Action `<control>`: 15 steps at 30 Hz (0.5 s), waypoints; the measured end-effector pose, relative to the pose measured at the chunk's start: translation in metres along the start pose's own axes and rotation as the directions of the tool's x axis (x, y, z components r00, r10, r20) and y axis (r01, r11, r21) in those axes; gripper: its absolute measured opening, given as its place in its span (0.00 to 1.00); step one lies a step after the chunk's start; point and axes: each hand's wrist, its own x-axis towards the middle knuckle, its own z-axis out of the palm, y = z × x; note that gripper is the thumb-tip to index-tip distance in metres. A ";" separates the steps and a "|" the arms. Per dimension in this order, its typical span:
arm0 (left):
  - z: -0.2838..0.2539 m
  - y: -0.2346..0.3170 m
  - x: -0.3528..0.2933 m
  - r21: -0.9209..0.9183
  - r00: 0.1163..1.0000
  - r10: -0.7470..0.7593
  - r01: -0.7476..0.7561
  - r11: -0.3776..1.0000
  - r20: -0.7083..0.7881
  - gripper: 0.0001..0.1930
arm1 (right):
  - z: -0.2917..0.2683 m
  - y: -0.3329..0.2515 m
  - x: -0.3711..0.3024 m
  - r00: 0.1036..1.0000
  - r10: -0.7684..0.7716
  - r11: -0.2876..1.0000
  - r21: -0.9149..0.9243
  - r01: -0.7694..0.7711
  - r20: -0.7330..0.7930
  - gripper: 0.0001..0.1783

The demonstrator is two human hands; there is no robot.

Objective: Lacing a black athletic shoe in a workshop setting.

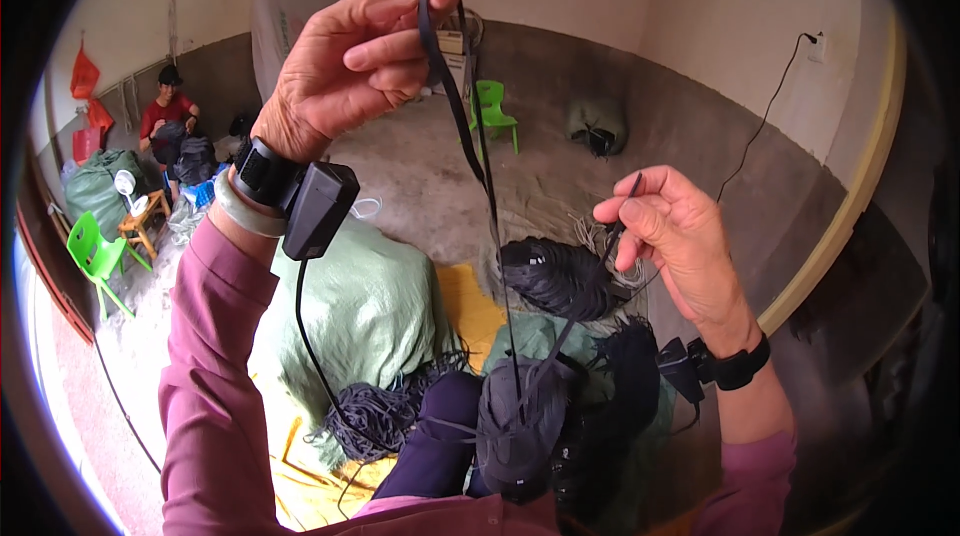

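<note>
A dark grey shoe (512, 436) rests on my lap, its toe toward me. From it a black shoelace (490, 211) runs up to my left hand (365, 61), raised high at the top centre. The fingers there are curled closed round the looped lace. My right hand (675, 236), lower and to the right, pinches the lace's other length between thumb and fingers, and a short tip sticks up past them. That length slants down to the shoe too. A tangled pile of dark laces (375, 418) lies left of the shoe.
Near my knees stand a pale green sack (350, 301) and a bundle of black laces (560, 276). Beyond are a green chair (492, 114) and another sack (597, 126). At left, a person in red (165, 116) sits near a second green chair (97, 254) and a wooden stool (145, 219).
</note>
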 end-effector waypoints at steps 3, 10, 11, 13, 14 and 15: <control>0.017 0.025 0.002 0.041 0.984 0.166 -0.164 0.986 -0.070 0.22 | -0.002 0.002 -0.001 1.000 -0.020 1.000 -0.007 0.020 -0.004 0.11; 0.035 0.107 0.006 0.266 0.968 0.239 -0.251 0.931 0.077 0.15 | -0.004 0.009 -0.003 1.000 0.022 1.000 0.005 -0.022 -0.007 0.10; 0.042 0.117 0.006 0.277 0.967 0.242 -0.256 0.926 0.084 0.15 | -0.004 0.010 -0.004 1.000 0.009 1.000 0.003 -0.009 -0.002 0.10; 0.057 0.134 0.003 0.329 0.968 0.251 -0.240 0.913 0.011 0.15 | -0.004 0.011 -0.002 1.000 0.019 1.000 0.007 -0.019 -0.007 0.10; 0.058 0.136 0.002 0.343 0.966 0.258 -0.247 0.906 0.015 0.15 | -0.003 0.010 -0.003 1.000 0.013 1.000 0.000 -0.013 -0.003 0.10; 0.049 0.133 0.009 0.491 0.971 0.238 -0.217 0.844 0.021 0.16 | -0.006 0.008 0.000 1.000 0.004 1.000 0.003 -0.004 -0.004 0.10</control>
